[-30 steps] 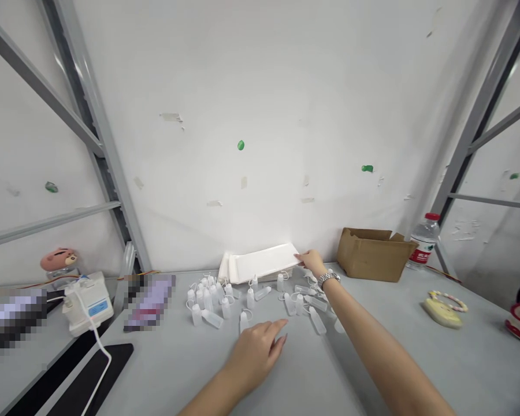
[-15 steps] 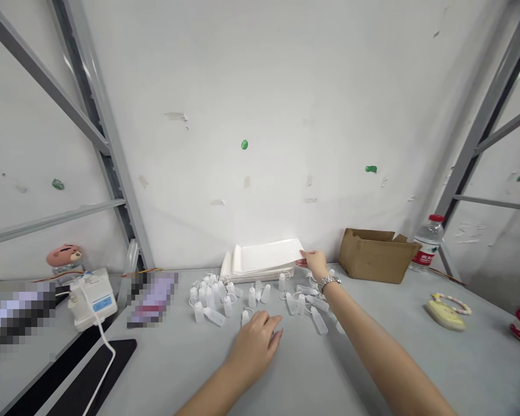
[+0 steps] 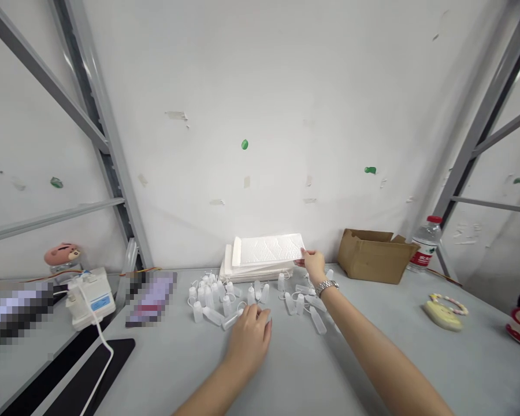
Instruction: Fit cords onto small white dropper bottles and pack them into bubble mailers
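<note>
My right hand (image 3: 314,265), with a metal watch (image 3: 327,286) at the wrist, pinches the right edge of a white bubble mailer (image 3: 268,249). The mailer is lifted slightly off a stack of similar ones (image 3: 227,267) against the wall; its surface looks puckered. My left hand (image 3: 249,335) rests palm down on the table, fingers loosely bent and thumb apart. Just left of its fingertips a small translucent squeeze bottle (image 3: 230,320) lies on its side. Several more squeeze bottles (image 3: 208,296) stand or lie to the left, and another group (image 3: 316,320) spreads below my right wrist.
A cardboard box (image 3: 375,257) and a red-capped water bottle (image 3: 425,242) are at the back right. Nearer lies a yellow item (image 3: 442,315) with a beaded loop. On the left are a pixelated phone-like object (image 3: 151,299), a white power adapter (image 3: 91,300) and a cable (image 3: 101,332).
The mailer's face has tilted up and caught the light, its far edge slightly higher. My left hand has shifted a little left, and a bottle by its fingers now lies on its side.
</note>
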Available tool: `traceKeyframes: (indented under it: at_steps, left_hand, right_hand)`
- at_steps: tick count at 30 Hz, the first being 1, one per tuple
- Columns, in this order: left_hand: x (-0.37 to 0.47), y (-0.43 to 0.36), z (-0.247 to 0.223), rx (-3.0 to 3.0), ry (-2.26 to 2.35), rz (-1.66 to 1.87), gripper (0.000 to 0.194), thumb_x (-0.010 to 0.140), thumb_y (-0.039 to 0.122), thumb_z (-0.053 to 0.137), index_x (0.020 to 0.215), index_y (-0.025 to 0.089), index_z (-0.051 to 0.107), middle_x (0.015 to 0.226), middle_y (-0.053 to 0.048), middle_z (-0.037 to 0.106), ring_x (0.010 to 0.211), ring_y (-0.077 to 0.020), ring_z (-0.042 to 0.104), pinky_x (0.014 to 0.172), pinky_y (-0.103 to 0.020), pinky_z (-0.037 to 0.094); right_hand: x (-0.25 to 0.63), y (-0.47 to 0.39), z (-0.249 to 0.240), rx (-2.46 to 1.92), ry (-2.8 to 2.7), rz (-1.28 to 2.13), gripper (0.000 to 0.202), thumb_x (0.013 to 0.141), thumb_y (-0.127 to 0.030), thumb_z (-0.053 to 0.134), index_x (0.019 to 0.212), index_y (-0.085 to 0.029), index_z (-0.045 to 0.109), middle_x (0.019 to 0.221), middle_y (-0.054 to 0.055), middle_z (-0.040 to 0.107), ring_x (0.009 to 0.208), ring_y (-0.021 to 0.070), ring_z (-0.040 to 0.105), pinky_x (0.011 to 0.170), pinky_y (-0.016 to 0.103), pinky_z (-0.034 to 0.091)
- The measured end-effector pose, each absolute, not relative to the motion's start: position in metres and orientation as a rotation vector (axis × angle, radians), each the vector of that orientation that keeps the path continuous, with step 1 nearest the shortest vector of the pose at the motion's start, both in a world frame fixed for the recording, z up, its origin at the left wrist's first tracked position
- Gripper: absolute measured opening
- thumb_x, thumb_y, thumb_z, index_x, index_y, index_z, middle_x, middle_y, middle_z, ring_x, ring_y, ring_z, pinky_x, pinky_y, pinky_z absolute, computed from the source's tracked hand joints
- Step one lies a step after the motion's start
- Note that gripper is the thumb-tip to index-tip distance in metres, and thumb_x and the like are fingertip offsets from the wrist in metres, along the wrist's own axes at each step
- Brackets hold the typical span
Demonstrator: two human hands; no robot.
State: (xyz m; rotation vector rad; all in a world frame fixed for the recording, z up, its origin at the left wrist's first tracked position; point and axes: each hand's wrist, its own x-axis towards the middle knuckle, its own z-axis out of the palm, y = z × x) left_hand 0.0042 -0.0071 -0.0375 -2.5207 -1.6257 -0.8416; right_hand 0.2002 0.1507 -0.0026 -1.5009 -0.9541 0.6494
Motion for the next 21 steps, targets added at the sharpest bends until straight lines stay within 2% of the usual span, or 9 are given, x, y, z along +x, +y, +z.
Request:
traceKeyframes:
  at_steps: [5,9,12,15,17,19,21]
  left_hand:
    - [0.005,-0.007,-0.036,-2.539,-1.682,-0.801,0.030,0.082,0.015,0.038,0.104,0.018,0.059,0.087,-0.006,0.058,0.085,-0.0204,0.054,0.075,-0.035,0.047]
    - [0.004,-0.008,-0.037,-2.571,-1.704,-0.879,0.030,0.082,0.017,0.039,0.106,0.019,0.058,0.089,-0.007,0.059,0.088,-0.0211,0.055,0.076,-0.037,0.046]
    - [0.005,-0.007,-0.038,-2.644,-1.728,-1.077,0.029,0.083,0.021,0.038,0.105,0.021,0.058,0.088,-0.006,0.058,0.089,-0.0206,0.054,0.078,-0.038,0.046]
    - [0.006,-0.003,-0.033,-2.766,-1.754,-1.521,0.032,0.082,0.028,0.045,0.113,0.024,0.051,0.093,-0.005,0.056,0.086,-0.0179,0.054,0.073,-0.034,0.048]
    - [0.004,0.001,-0.023,-2.750,-1.756,-2.004,0.051,0.074,0.033,0.057,0.122,0.024,0.041,0.103,-0.007,0.053,0.092,-0.0186,0.053,0.071,-0.032,0.049]
    - [-0.002,0.004,-0.006,-2.588,-1.641,-2.602,0.074,0.064,0.035,0.068,0.127,0.026,0.032,0.117,-0.009,0.048,0.107,-0.0218,0.048,0.079,-0.034,0.048]
    - [-0.010,0.003,0.013,-2.420,-1.445,-3.029,0.073,0.064,0.037,0.068,0.127,0.028,0.033,0.123,-0.007,0.047,0.114,-0.0224,0.044,0.091,-0.037,0.041]
  right_hand:
    - [0.199,0.146,-0.004,-1.467,-0.919,0.616,0.023,0.072,-0.036,0.060,0.067,-0.018,0.047,0.055,0.005,0.061,0.058,0.0198,0.063,0.049,0.025,0.048]
    - [0.196,0.136,0.004,-1.352,-0.862,0.609,0.033,0.071,-0.050,0.055,0.073,-0.019,0.042,0.055,0.001,0.058,0.053,0.0175,0.062,0.051,0.026,0.049]
    - [0.193,0.119,0.017,-1.243,-0.833,0.595,0.037,0.072,-0.055,0.051,0.078,-0.021,0.039,0.061,-0.002,0.057,0.056,0.0150,0.064,0.059,0.025,0.052]
    - [0.189,0.089,0.029,-1.024,-0.771,0.728,0.035,0.069,-0.051,0.058,0.074,-0.021,0.040,0.059,-0.004,0.054,0.057,0.0137,0.063,0.066,0.027,0.054]
    - [0.185,0.061,0.033,-0.823,-0.742,0.967,0.031,0.065,-0.041,0.066,0.069,-0.020,0.044,0.056,-0.004,0.054,0.056,0.0124,0.061,0.070,0.028,0.054]
    - [0.180,0.032,0.033,-0.771,-0.757,1.236,0.025,0.064,-0.033,0.069,0.068,-0.017,0.051,0.058,-0.001,0.058,0.056,0.0121,0.060,0.069,0.026,0.054]
    - [0.175,0.006,0.028,-0.794,-0.721,1.442,0.021,0.064,-0.029,0.071,0.072,-0.016,0.057,0.062,0.001,0.061,0.056,0.0114,0.060,0.066,0.025,0.054]
